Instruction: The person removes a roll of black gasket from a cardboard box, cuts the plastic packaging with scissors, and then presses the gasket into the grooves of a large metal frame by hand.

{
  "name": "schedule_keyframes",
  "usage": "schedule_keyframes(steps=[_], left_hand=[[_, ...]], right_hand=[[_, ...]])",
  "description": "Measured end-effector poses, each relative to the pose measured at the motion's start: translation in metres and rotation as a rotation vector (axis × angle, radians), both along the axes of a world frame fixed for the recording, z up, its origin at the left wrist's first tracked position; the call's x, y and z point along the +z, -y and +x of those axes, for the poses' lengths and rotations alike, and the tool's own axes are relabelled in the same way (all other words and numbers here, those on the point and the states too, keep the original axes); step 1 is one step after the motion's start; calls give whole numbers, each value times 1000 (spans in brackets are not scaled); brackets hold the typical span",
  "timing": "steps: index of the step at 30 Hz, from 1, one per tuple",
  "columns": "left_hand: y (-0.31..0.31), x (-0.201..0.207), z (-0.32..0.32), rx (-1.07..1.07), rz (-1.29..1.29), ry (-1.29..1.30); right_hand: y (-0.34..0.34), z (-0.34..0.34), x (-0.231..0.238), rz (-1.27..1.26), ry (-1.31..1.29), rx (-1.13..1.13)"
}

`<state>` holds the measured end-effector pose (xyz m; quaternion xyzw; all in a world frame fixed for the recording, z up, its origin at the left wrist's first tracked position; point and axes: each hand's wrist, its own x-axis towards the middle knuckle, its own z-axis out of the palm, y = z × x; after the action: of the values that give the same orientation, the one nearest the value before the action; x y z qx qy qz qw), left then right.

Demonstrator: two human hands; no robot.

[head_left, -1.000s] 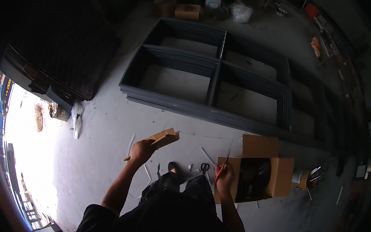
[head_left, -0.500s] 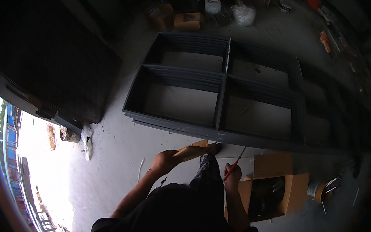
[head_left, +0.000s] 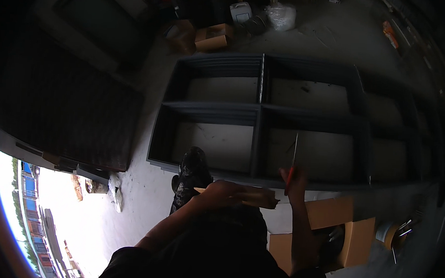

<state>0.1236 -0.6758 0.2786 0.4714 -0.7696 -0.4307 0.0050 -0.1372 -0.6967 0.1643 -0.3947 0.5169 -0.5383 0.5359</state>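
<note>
One flat, rough-ended, tan cardboard piece (head_left: 259,198) lies in the closed left hand (head_left: 219,193), before the dark-clothed torso (head_left: 210,250); the blurred right hand (head_left: 297,184) wraps round a slim, red-handled tool (head_left: 290,176). Stacked, rectangular dark frames (head_left: 257,141) span the floor (head_left: 140,197) ahead; the right forearm (head_left: 303,238) partly hides an open box (head_left: 360,242).
</note>
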Motion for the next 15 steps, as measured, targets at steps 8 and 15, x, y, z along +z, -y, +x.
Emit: schedule_keyframes(steps=[8,15], left_hand=[[80,-32,-59,-279,21,98],[177,-55,-91,-531,180,151]], right_hand=[[-68,-7,-17,269,-285,-82],[-32,-8,-8,301,-50,-192]])
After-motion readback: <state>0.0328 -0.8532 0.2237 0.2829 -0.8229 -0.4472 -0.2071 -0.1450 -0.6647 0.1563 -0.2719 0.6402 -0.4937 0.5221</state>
